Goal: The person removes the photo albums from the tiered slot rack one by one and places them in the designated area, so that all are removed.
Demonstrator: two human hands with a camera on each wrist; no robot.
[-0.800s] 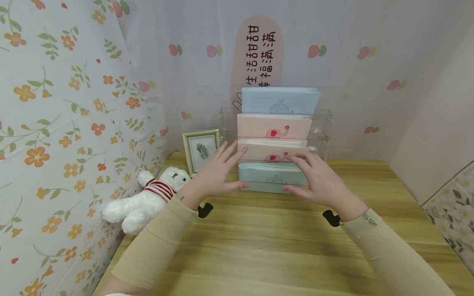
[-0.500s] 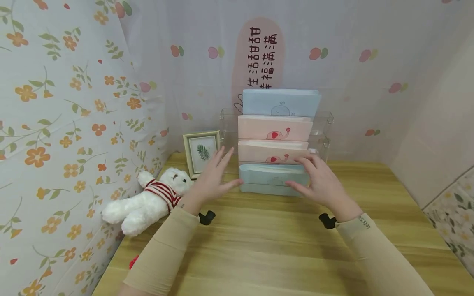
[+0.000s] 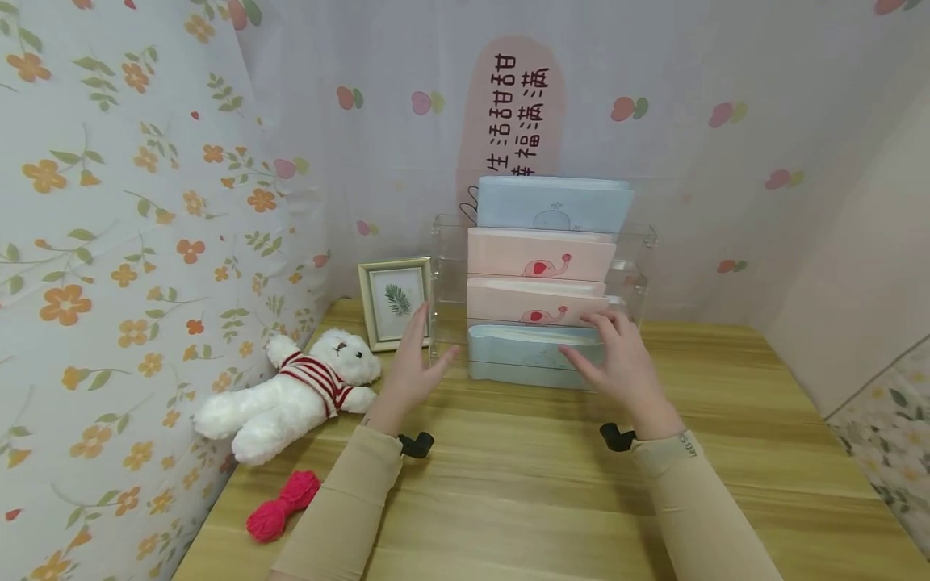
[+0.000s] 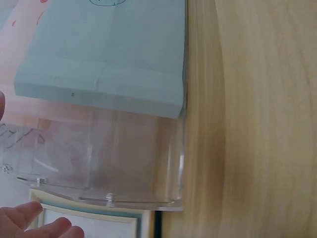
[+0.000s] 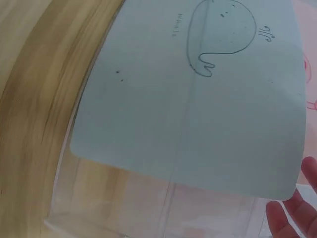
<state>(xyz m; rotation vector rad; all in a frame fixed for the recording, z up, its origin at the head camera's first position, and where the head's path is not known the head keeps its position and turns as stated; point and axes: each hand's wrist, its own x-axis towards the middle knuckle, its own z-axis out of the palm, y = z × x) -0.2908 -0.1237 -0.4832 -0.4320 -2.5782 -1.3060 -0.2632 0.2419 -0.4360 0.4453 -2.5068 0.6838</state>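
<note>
Clear tiered rack (image 3: 630, 266), standing at the twelve o'clock end of the wooden table (image 3: 523, 492) against the back wall; its transparent walls are hard to trace, and only rims and corners catch light. Four folders in its steps, front to back: front blue folder (image 3: 534, 353) with a faint whale drawing, lower pink folder (image 3: 534, 300), upper pink folder (image 3: 541, 253), both with a red elephant, and rear blue folder (image 3: 552, 205) with a whale. Left hand (image 3: 410, 373), at about nine o'clock of the rack, fingers straight and spread, grasping nothing; whether its fingertips touch the rack's left wall cannot be told. In the left wrist view only a few fingertips (image 4: 47, 228) show at the bottom corner, the rest cut off. Right hand (image 3: 617, 363), at about four o'clock of the rack, fingers loosely extended over the right end of the front blue folder, not clenched; contact with the plastic cannot be told. The right wrist view shows just fingertips (image 5: 292, 215) at the lower right edge. Framed leaf print (image 3: 395, 300) just beside the rack at nine o'clock. White plush bear (image 3: 291, 395) in a striped jumper at eight o'clock. Pink yarn (image 3: 282, 504) near the table's left edge.
</note>
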